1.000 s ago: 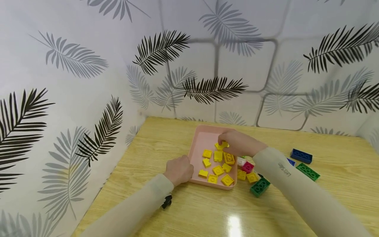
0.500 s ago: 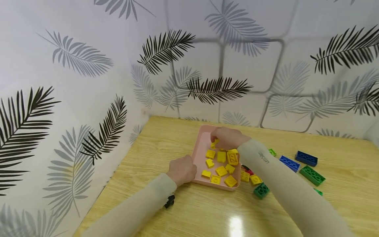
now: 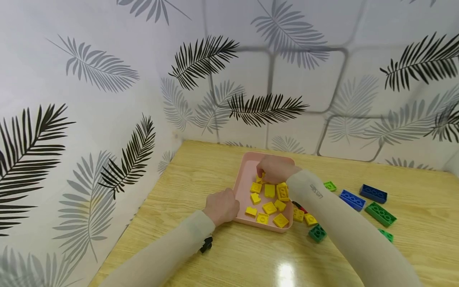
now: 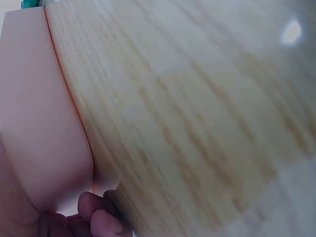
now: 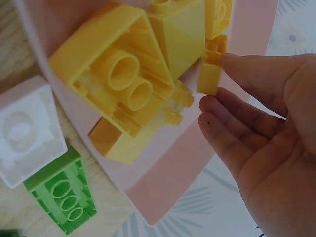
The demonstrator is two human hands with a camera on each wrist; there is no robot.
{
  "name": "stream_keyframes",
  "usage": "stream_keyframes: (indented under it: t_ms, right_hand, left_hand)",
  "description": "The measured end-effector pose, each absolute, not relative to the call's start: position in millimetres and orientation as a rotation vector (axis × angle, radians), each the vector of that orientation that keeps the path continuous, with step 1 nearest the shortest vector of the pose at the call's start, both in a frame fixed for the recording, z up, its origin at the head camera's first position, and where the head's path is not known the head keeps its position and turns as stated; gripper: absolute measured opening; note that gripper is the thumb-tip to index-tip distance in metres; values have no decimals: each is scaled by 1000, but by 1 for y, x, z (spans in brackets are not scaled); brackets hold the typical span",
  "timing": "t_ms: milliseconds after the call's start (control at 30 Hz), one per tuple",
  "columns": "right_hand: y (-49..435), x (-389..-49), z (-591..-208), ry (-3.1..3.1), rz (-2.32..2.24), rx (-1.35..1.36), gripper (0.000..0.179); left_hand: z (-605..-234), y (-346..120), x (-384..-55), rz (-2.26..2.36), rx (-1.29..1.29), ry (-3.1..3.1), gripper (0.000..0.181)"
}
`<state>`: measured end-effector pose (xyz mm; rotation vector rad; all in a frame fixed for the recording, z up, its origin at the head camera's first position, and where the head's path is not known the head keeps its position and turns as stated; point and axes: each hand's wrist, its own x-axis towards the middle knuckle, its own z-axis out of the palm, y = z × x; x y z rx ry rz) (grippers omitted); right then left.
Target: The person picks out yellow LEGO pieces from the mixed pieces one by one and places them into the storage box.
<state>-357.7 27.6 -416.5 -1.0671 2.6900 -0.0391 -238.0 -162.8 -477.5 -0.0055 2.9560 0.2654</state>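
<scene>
A shallow pink tray (image 3: 240, 183) lies on the wooden table, with several yellow toy bricks (image 3: 269, 207) spread over its floor. At its near left corner, my left hand (image 3: 221, 206) grips the tray; the left wrist view shows curled fingers (image 4: 101, 217) at the corner of the tray wall (image 4: 47, 113). Inside the tray's far half, my right hand (image 3: 276, 169) pinches a small yellow brick (image 5: 209, 77) between thumb and fingers. Beside it in the right wrist view, a larger yellow brick (image 5: 116, 69) shows its hollow underside.
Right of the tray lie loose bricks: yellow (image 3: 310, 219), dark green (image 3: 317, 232), blue (image 3: 353, 200), navy (image 3: 373, 193) and a long green one (image 3: 381, 214). A white brick (image 5: 29, 131) and a lime one (image 5: 63, 192) sit beside the tray wall. The patterned wall (image 3: 294, 131) stands behind.
My right hand has moved left within the tray, lifting the small yellow brick and then lowering it near the tray floor. The left hand keeps its grip on the corner.
</scene>
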Motion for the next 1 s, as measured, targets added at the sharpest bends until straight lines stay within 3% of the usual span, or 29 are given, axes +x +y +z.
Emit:
stream_keyframes:
  t_ms: [567,1000]
  right_hand:
    - [75,-333,-410,2697,-262,-1134,19]
    - [122,-290,-409,2718,-226,-1120,9]
  left_hand:
    - [-478,-162,-238,246,8,2962,29]
    - [-477,-161,-239,212,3,2939,30]
